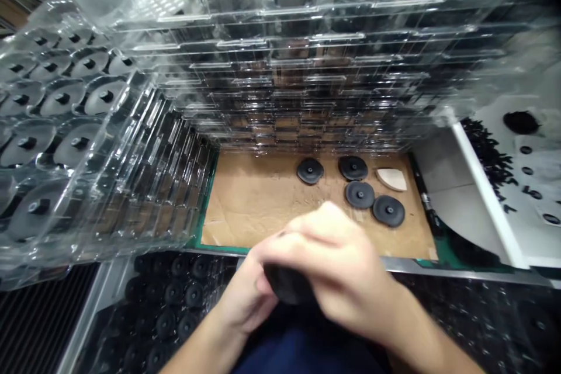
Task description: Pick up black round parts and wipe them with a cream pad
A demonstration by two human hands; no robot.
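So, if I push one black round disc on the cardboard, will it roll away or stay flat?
The black disc lies flat on the cardboard sheet, so it will probably slide, not roll. Its smooth, moulded look suggests stiff plastic, probably light for its size. The raised centre hub may offer an easy grip.

"What's that black round piece (287,283)?"

"I can't see all of it — the left hand (243,298) and the right hand (337,263) cover most of it."

"Where is it?"

"Right between them. The right hand is over the top, and the left hand is under it."

"What does it look like?"

"Dark and smooth, with a curved edge at the bottom — it's a bit blurry, so I can't tell more."
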